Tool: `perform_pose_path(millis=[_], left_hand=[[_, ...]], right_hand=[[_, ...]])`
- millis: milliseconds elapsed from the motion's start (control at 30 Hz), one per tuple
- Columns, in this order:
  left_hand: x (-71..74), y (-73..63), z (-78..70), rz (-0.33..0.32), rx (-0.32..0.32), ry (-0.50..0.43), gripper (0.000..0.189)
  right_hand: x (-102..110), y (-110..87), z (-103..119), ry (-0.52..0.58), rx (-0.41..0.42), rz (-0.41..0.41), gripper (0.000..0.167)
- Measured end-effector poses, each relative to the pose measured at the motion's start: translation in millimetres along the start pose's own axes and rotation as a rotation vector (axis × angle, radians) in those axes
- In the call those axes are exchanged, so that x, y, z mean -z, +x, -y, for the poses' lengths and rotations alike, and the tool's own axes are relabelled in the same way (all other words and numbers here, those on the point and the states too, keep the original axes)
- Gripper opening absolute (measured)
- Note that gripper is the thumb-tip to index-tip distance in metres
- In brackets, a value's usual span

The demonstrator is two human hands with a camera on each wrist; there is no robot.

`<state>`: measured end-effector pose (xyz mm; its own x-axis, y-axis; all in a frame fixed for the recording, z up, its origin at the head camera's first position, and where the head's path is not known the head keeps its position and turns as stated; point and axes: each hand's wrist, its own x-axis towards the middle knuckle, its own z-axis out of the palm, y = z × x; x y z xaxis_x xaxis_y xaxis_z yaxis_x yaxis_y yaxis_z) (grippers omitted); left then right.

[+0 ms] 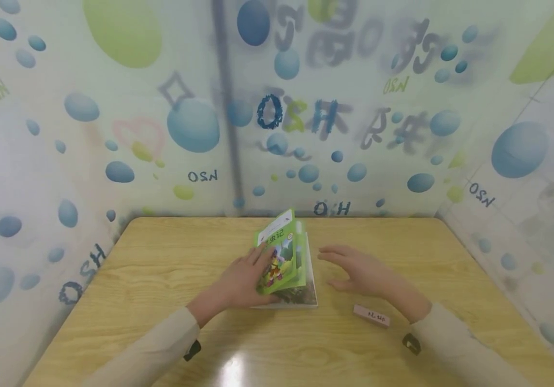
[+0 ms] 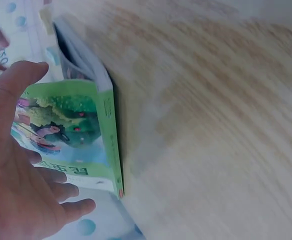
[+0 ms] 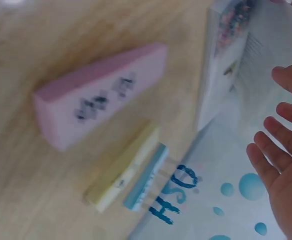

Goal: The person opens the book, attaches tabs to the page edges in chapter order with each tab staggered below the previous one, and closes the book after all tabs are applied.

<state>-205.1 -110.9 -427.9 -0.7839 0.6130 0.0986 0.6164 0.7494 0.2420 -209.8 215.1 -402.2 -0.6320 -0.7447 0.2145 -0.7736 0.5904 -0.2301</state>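
Observation:
A green illustrated book (image 1: 279, 258) stands partly open, its front cover raised at a slant over printed pages. My left hand (image 1: 243, 277) lies against that cover, fingers fairly straight and spread. In the left wrist view the left hand (image 2: 21, 165) is beside the cover and the spine faces the bare wood; the contact itself is hard to make out. To the right of the book, my right hand (image 1: 361, 271) hovers with loosely extended fingers and holds nothing. The right wrist view shows the right hand (image 3: 286, 150) near the inner pages (image 3: 271, 65).
A pink block with dark writing (image 1: 371, 315) lies below the right hand on the wooden table (image 1: 170, 258). Beyond it are a yellow block (image 3: 123, 172) and a smaller blue block (image 3: 147, 176). Bubble-patterned sheeting (image 1: 306, 172) borders the table's back and sides.

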Motion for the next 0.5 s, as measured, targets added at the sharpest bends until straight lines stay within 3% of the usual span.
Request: perform_pose_path(millis=[233,500], left_hand=[[17.0,-12.7,16.1,-0.07,0.036,-0.038,0.115],[41.8,-40.6,44.5,-0.177,0.11,-0.237,0.113]], right_hand=[[-13,-5.6,1,0.065,-0.013,0.067,0.052],[-31,-0.3,5,0.039,-0.005,0.114,0.048]])
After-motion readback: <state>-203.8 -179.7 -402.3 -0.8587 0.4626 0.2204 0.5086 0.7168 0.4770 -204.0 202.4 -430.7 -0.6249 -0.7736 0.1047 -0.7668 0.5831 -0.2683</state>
